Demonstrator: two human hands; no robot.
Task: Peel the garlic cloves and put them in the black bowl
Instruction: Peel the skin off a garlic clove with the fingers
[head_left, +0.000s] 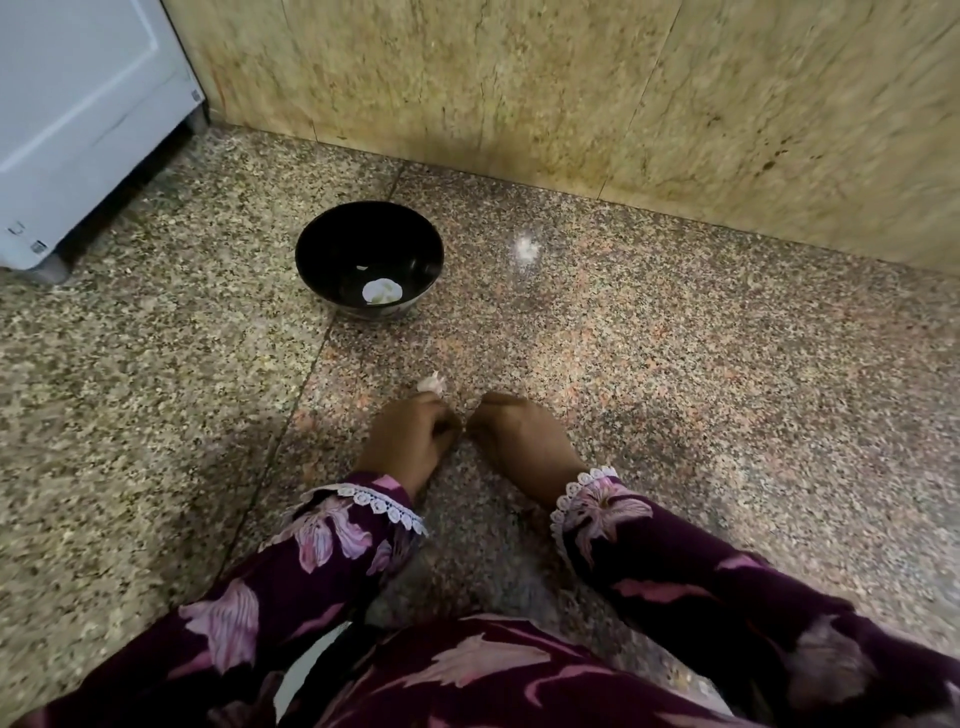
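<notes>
Mid-peel, as I read it. Person sits on the speckled stone floor (675, 364), both hands low at frame centre, knuckles toward the camera.

Left hand (410, 441): fingers curled, fingertips on a garlic piece (432, 383) that shows just past them at 12 o'clock of the hand, papery skin on. Looks like a pinch hold, but contact is partly hidden.

Right hand (519, 441): fingers curled under, close beside the left, thumbs nearly meeting. Whether it holds a clove or skin, cannot tell; the palm side is out of view.

Black bowl (322, 244): on the floor at 11 o'clock of the hands, well apart from them, near the stone wall (519, 78). One white lump sits in its bottom (382, 291), probably a peeled clove; a small pale fleck lies beside it. So bowl is barely filled, task looks early.

White appliance (78, 104) at 10 o'clock, not involved.

Next move, my guess: break a clove free, strip skin with thumbnails, then reach forward-left to drop it in. Bowl is a fair reach, so lean needed. Loose skin may cling to fingers.
</notes>
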